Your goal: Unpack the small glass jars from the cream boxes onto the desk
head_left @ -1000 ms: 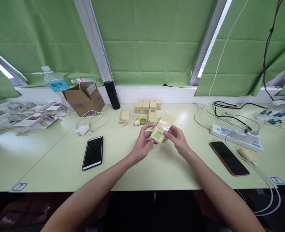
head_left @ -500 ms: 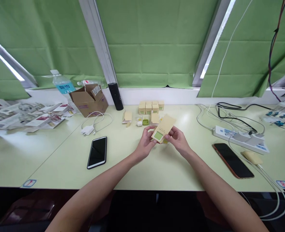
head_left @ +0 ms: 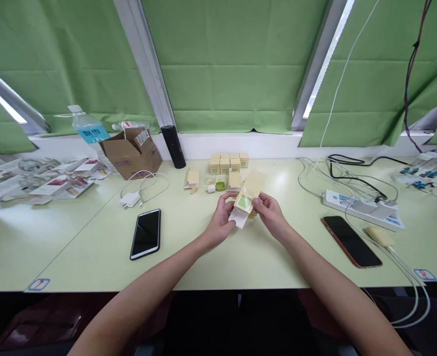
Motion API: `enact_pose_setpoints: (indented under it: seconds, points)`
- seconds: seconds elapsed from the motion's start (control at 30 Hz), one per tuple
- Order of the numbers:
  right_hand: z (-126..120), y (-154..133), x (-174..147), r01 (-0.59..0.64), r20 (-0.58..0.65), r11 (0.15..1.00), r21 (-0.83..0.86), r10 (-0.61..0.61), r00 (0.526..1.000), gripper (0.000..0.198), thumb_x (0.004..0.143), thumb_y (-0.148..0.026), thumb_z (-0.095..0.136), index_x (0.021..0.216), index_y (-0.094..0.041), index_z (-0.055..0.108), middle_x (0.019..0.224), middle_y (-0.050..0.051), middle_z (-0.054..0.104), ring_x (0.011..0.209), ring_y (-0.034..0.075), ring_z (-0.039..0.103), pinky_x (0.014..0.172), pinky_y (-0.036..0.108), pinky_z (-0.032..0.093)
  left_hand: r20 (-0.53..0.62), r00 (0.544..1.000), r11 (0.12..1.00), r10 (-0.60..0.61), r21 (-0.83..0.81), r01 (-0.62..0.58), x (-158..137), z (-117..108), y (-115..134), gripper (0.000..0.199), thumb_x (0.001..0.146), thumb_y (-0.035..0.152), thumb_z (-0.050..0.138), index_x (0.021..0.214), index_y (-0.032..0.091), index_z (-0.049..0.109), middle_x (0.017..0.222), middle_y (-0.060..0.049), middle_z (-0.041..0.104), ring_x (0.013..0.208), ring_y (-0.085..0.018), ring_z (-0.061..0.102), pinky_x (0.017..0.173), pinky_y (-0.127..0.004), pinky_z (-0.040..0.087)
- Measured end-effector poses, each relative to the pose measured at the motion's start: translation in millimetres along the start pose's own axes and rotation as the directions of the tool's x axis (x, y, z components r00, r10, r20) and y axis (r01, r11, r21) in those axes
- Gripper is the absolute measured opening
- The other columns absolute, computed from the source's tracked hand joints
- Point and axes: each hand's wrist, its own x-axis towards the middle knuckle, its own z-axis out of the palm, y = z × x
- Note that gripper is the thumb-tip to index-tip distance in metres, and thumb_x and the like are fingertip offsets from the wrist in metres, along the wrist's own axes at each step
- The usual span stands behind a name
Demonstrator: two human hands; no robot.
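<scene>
In front of me I hold a cream paper carton (head_left: pixel 250 188) with a green square near its lower end. My left hand (head_left: pixel 218 221) grips its left side, the thumb at a white flap or sheet (head_left: pixel 238 218) that sticks out below. My right hand (head_left: pixel 272 212) pinches the right edge, thumb on the front face. Something yellow-green partly shows beneath the carton. Just behind stand an open cream box (head_left: pixel 234 179), a small green case (head_left: pixel 220 186) and a small white piece (head_left: pixel 211 189). Another open cream box (head_left: pixel 192 178) is to their left.
Several closed cream boxes (head_left: pixel 224 163) stand in a group at the back. A phone (head_left: pixel 146 234) lies left, another phone (head_left: pixel 352 241) right, near a power strip (head_left: pixel 363 210) with cables. Back left are a cardboard box (head_left: pixel 132 154), a black cylinder (head_left: pixel 173 147) and a charger (head_left: pixel 129 200).
The white flap or sheet now shows below the carton's lower end. My right thumb has shifted onto the carton's face near the green square. The view has shifted slightly.
</scene>
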Motion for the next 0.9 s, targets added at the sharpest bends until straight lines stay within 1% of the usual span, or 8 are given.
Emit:
enact_pose_setpoints:
  seconds: [0.1, 0.23, 0.4, 0.5, 0.63, 0.77, 0.83, 0.9]
  points:
    - [2.0, -0.9, -0.2, -0.002, -0.027, 1.0, -0.018, 0.001, 1.0, 0.063, 0.068, -0.067, 0.088, 0.109, -0.022, 0.069, 0.092, 0.006, 0.08, 0.081, 0.023, 0.074, 0.077, 0.036, 0.06, -0.032, 0.999, 0.988, 0.005, 0.152, 0.0, -2.5, 0.5, 0.2, 0.061, 0.087, 0.033, 0.071, 0.138, 0.028, 0.037, 0.117, -0.007, 0.07, 0.101, -0.022, 0.068, 0.089, -0.036, 0.05]
    - [5.8, -2.8, -1.3, 0.02, -0.036, 0.998, -0.06, -0.022, 0.999, 0.064, 0.065, -0.066, 0.09, 0.106, -0.023, 0.067, 0.092, 0.006, 0.079, 0.076, 0.021, 0.071, 0.067, 0.032, 0.056, -0.122, 0.991, 0.912, 0.046, 0.41, 0.008, -5.6, 0.7, 0.7, 0.051, 0.094, 0.039, 0.067, 0.136, 0.025, 0.042, 0.118, -0.01, 0.072, 0.105, -0.024, 0.069, 0.091, -0.038, 0.052]
    - [3.3, -3.6, 0.8, -0.001, -0.077, 0.998, -0.069, -0.004, 0.997, 0.063, 0.064, -0.07, 0.088, 0.099, -0.022, 0.066, 0.078, 0.003, 0.075, 0.059, 0.015, 0.059, 0.053, 0.028, 0.044, -0.061, 0.985, 0.814, 0.163, 0.572, -0.099, -6.9, -0.9, 4.2, 0.038, 0.103, 0.038, 0.047, 0.137, 0.02, 0.048, 0.128, -0.014, 0.07, 0.108, -0.025, 0.07, 0.091, -0.039, 0.054]
    - [3.6, -3.7, 1.0, -0.027, -0.073, 0.997, -0.078, 0.021, 0.997, 0.066, 0.063, -0.072, 0.087, 0.099, -0.021, 0.066, 0.074, 0.002, 0.074, 0.058, 0.015, 0.058, 0.05, 0.028, 0.042, -0.095, 0.983, 0.809, 0.159, 0.584, -0.074, -6.0, 0.4, 5.7, 0.032, 0.104, 0.036, 0.044, 0.13, 0.02, 0.052, 0.12, -0.013, 0.074, 0.102, -0.025, 0.072, 0.086, -0.038, 0.056]
    - [7.8, -3.9, -1.5, -0.043, -0.055, 0.995, -0.092, 0.038, 0.998, 0.068, 0.061, -0.066, 0.091, 0.105, -0.021, 0.066, 0.08, 0.004, 0.077, 0.061, 0.016, 0.062, 0.05, 0.026, 0.043, -0.181, 0.98, 0.863, 0.081, 0.504, 0.021, -4.9, 3.5, 5.4, 0.025, 0.099, 0.037, 0.056, 0.119, 0.022, 0.05, 0.107, -0.009, 0.076, 0.096, -0.024, 0.074, 0.078, -0.034, 0.056]
    - [7.6, -5.1, -2.9, -0.059, -0.057, 0.994, -0.095, 0.053, 0.997, 0.071, 0.061, -0.065, 0.091, 0.11, -0.02, 0.067, 0.079, 0.004, 0.079, 0.058, 0.016, 0.063, 0.048, 0.025, 0.041, -0.155, 0.987, 0.902, 0.044, 0.432, 0.028, -6.1, 5.1, 4.5, 0.044, 0.089, 0.033, 0.07, 0.125, 0.023, 0.047, 0.115, -0.009, 0.075, 0.105, -0.026, 0.073, 0.082, -0.035, 0.057]
    - [6.0, -5.8, -2.9, -0.069, -0.068, 0.993, -0.098, 0.062, 0.996, 0.067, 0.063, -0.065, 0.09, 0.107, -0.02, 0.067, 0.077, 0.003, 0.078, 0.054, 0.014, 0.06, 0.045, 0.025, 0.039, -0.137, 0.99, 0.904, 0.033, 0.426, 0.029, -7.0, 5.7, 4.3, 0.055, 0.085, 0.032, 0.075, 0.13, 0.024, 0.045, 0.121, -0.01, 0.074, 0.111, -0.028, 0.071, 0.087, -0.037, 0.056]
    - [5.3, -6.3, -3.0, -0.076, -0.083, 0.992, -0.102, 0.067, 0.994, 0.063, 0.064, -0.064, 0.09, 0.104, -0.021, 0.068, 0.073, 0.001, 0.076, 0.05, 0.013, 0.057, 0.041, 0.024, 0.037, -0.139, 0.99, 0.903, 0.016, 0.427, 0.045, -7.6, 6.0, 4.0, 0.058, 0.084, 0.032, 0.076, 0.132, 0.024, 0.046, 0.123, -0.01, 0.073, 0.112, -0.028, 0.071, 0.09, -0.038, 0.056]
